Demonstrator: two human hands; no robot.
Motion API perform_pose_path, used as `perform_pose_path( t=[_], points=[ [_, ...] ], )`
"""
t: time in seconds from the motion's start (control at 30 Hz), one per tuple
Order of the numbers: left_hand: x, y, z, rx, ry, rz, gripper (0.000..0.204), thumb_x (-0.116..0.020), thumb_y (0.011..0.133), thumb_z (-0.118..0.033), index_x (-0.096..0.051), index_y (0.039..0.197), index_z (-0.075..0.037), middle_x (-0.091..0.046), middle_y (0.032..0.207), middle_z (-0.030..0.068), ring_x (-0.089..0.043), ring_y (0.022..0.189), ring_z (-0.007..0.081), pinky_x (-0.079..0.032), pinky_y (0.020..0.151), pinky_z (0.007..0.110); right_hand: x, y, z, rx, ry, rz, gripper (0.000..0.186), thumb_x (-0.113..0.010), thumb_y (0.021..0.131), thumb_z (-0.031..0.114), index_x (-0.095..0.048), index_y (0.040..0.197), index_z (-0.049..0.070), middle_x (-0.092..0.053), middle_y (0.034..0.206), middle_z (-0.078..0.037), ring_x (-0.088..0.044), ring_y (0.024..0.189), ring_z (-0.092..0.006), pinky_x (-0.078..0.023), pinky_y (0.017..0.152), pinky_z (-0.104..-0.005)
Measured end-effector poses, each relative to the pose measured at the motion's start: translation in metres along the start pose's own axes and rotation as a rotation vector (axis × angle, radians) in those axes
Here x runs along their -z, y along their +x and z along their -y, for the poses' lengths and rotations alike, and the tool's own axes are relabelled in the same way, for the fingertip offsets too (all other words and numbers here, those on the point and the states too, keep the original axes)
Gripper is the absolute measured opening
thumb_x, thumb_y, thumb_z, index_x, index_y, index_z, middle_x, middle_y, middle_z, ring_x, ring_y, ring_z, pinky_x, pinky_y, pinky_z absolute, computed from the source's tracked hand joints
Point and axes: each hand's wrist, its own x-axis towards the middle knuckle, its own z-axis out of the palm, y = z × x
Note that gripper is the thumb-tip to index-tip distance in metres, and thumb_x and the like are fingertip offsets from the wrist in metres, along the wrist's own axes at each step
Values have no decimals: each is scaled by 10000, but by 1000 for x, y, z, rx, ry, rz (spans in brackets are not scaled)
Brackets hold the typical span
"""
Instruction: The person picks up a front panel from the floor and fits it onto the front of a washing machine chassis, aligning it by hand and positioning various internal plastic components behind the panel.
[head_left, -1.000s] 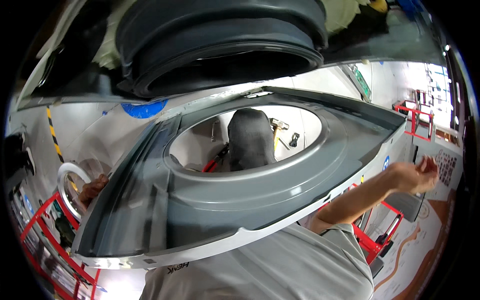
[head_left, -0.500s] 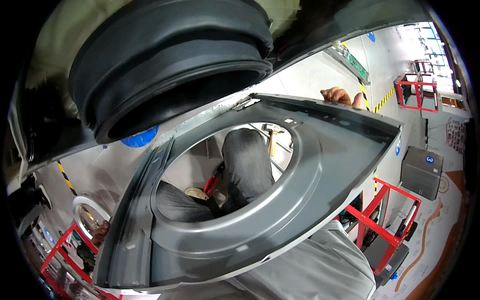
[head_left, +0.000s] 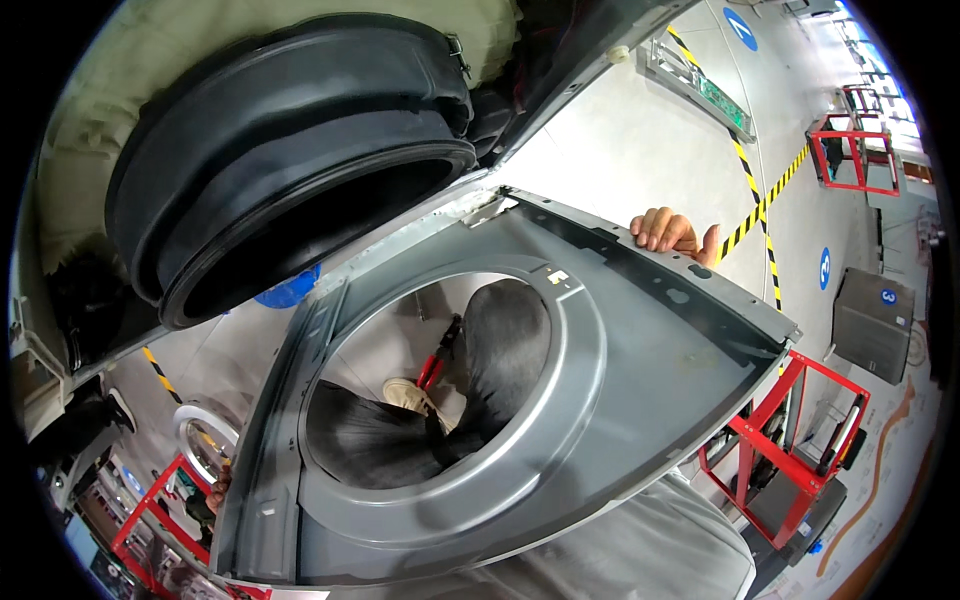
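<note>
A grey metal washing machine front panel [head_left: 640, 340] with a large round opening lies tilted across my lap, its inner side facing me. My right hand [head_left: 668, 232] is closed over the panel's far right edge, fingers curled on top and thumb apart. At the opposite left edge my left hand [head_left: 218, 490] grips the rim; most of it is hidden behind the panel. Beyond the panel's far corner is the open machine body, with its black rubber door gasket [head_left: 320, 200] facing the panel. Through the round opening my legs, a shoe and red-handled pliers [head_left: 437, 362] show.
Red metal frame carts [head_left: 790, 440] stand at the right and lower left. A round door ring [head_left: 203, 440] is beyond my left hand. A tray with a green circuit board [head_left: 715, 95] lies on the floor, near yellow-black tape. A grey box [head_left: 872, 325] is far right.
The panel has tilted, and the gap between its right side and the machine body looks wider. The hammer seen through the opening is now out of sight. Both hands keep their hold.
</note>
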Motion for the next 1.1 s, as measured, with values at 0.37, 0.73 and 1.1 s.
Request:
perform_pose_path(
  t=[0.37, 0.73, 1.1],
  points=[
    [-10, -16, -7, -15, 4, 9, 543, -403, 905, -489, -478, 1050, 29, -531, 1120, 220, -493, 1112, 352, -303, 987, 508, 3, 13, -3, -34, 8, 107, 673, -79, 931, 501, -527, 700, 55, -487, 713, -93, -486, 748, -212, -370, 782, -369],
    [-2, -26, -14, -9, -69, 193, 526, -390, 915, -480, -473, 1064, 17, -530, 1130, 210, -479, 1136, 347, -283, 1013, 508, 13, 18, 8, -158, 15, 118, 657, -91, 927, 513, -523, 736, 55, -480, 743, -90, -480, 773, -216, -358, 801, -378],
    [20, -25, -20, 45, -34, 218, 608, -299, 910, -561, -497, 1060, -6, -511, 1157, 208, -459, 1146, 321, -281, 1011, 460, 3, 35, 2, -211, -27, 165, 651, -85, 928, 503, -517, 741, 54, -480, 743, -93, -479, 776, -223, -360, 805, -384]
  ],
)
